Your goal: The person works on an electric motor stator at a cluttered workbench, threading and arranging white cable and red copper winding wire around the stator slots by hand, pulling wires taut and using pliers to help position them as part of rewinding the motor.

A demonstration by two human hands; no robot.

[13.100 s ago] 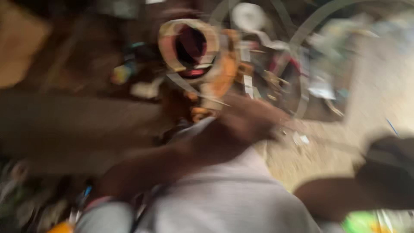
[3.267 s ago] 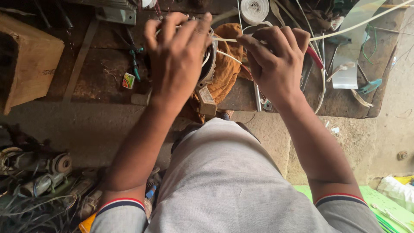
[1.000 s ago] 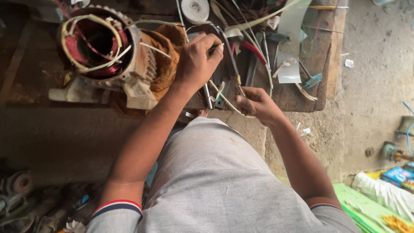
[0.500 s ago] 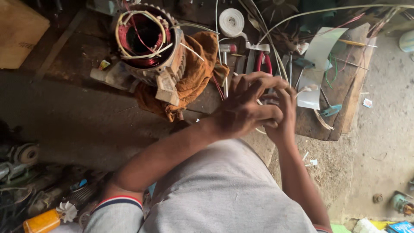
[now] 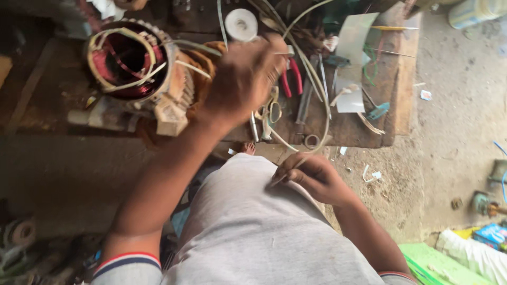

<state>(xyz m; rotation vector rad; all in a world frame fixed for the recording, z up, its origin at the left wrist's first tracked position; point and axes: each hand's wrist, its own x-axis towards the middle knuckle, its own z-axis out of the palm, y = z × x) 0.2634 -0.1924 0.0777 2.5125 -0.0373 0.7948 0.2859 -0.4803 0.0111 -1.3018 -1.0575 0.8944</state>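
Our blurred left hand [image 5: 243, 79] hovers, grip unclear, beside the round stator [image 5: 132, 60] wound with glossy copper on the worn wooden counter [image 5: 393, 100]. Our right hand [image 5: 311, 177] pinches a thin pale wire [image 5: 311, 79] above our lap.

Counter [image 5: 385, 132]: we see a low, dark, worn wooden board.
On it: motor stator [image 5: 132, 68] with copper windings, red-handled pliers [image 5: 291, 78], white tape roll [image 5: 241, 24], pale sleeving strands [image 5: 311, 68], paper scraps [image 5: 351, 97].
Floor [image 5: 454, 121]: sandy, with small litter.
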